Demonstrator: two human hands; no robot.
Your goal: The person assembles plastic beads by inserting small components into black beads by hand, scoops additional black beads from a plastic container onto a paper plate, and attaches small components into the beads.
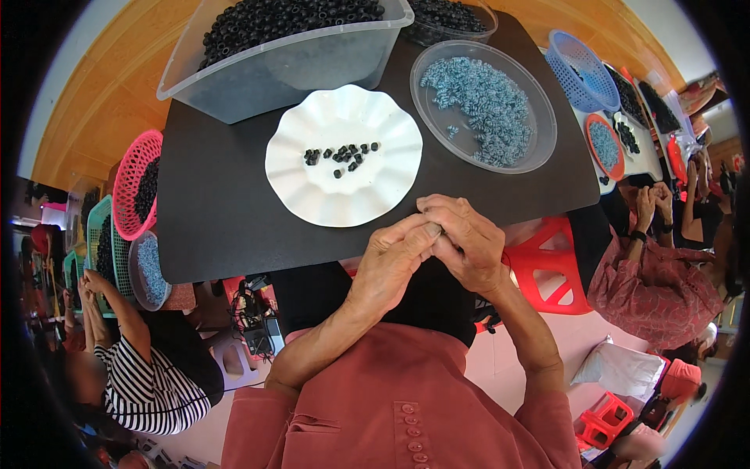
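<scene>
My left hand [388, 262] and my right hand [471, 244] meet at the near edge of the dark table, thumbs and fingers pressed together. Whatever they pinch is hidden by the fingers. Just beyond them lies a white plate with a wavy rim [341, 205], carrying several small black plastic pieces [353, 150]. To its right, a round clear tub [544, 144] holds a heap of small bluish metal springs [488, 102]. Behind the plate stands a big translucent bin [312, 74], filled with black ring-like parts [289, 27].
Another clear bowl of black parts [445, 19] sits at the back. Left of the table are a pink basket [125, 199] and a tub of springs [150, 270]. A red stool [551, 266] stands at right. Co-workers sit on both sides, one in a striped shirt [160, 387].
</scene>
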